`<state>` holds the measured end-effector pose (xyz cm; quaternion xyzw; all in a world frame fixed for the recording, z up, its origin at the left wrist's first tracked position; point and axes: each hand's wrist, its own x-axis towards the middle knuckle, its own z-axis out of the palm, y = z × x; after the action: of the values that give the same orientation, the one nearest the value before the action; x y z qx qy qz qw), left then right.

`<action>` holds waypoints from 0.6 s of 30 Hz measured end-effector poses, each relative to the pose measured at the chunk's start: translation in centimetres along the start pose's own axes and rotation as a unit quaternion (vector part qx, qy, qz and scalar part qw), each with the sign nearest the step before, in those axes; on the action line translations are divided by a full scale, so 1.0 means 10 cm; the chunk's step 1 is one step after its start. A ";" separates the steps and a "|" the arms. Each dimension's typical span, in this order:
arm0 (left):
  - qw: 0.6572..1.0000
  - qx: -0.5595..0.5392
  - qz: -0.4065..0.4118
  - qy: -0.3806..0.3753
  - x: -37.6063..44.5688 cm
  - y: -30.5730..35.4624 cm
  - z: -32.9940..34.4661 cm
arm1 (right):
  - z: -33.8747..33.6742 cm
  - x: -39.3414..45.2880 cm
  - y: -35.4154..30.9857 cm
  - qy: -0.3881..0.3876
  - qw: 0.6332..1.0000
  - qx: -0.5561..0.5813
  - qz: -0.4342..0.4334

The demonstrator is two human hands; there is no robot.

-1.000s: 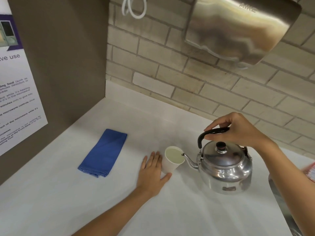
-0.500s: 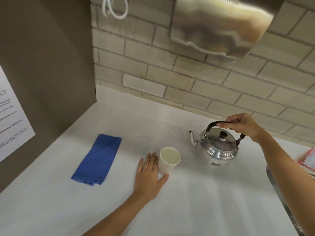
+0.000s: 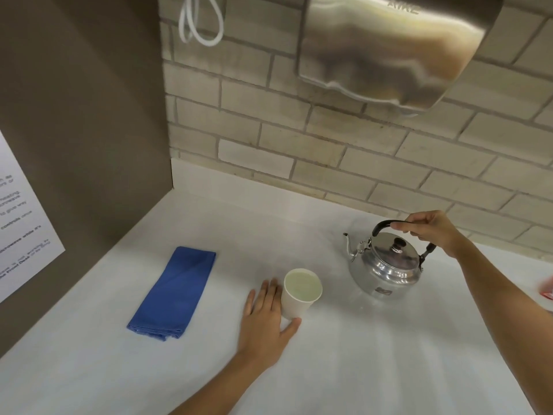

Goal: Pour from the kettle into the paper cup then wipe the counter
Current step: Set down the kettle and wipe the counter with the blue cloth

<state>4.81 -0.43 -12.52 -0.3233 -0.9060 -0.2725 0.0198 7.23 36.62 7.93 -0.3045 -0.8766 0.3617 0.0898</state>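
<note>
A white paper cup [image 3: 296,301] with pale liquid stands upright mid-counter. My left hand [image 3: 264,320] lies flat on the white counter [image 3: 374,363] against the cup's left side, thumb curled under its base. The silver kettle [image 3: 384,268] sits upright on the counter to the right of the cup, spout pointing left. My right hand [image 3: 431,230] grips its black handle from above. A folded blue cloth [image 3: 176,292] lies left of the cup, apart from both hands.
A steel hand dryer [image 3: 389,46] hangs on the brick wall above the kettle. A brown side panel [image 3: 80,121] with a printed notice [image 3: 21,232] bounds the counter on the left. A red packet [image 3: 547,287] shows at the right edge.
The kettle has moved back and right, away from the cup, and now rests upright on the counter. My left hand and the cup have stayed put.
</note>
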 end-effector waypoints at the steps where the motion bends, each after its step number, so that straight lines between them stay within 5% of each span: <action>1: 1.000 -0.001 -0.001 -0.001 0.00 0.00 0.00 | 0.00 0.01 0.02 0.003 1.000 0.000 0.003; 11: 0.999 -0.017 -0.005 -0.029 0.03 0.00 -0.05 | 0.03 -0.24 0.03 0.056 0.997 -0.061 -0.001; 18: 0.950 -0.309 -0.038 -0.033 -0.06 -0.18 -0.55 | 0.43 -0.75 -0.68 0.145 0.975 -0.091 -0.145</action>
<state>3.47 -4.71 -8.80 -0.2883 -0.7892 -0.5284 -0.1215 8.43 25.84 10.00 -0.2306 -0.9183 0.2154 0.2392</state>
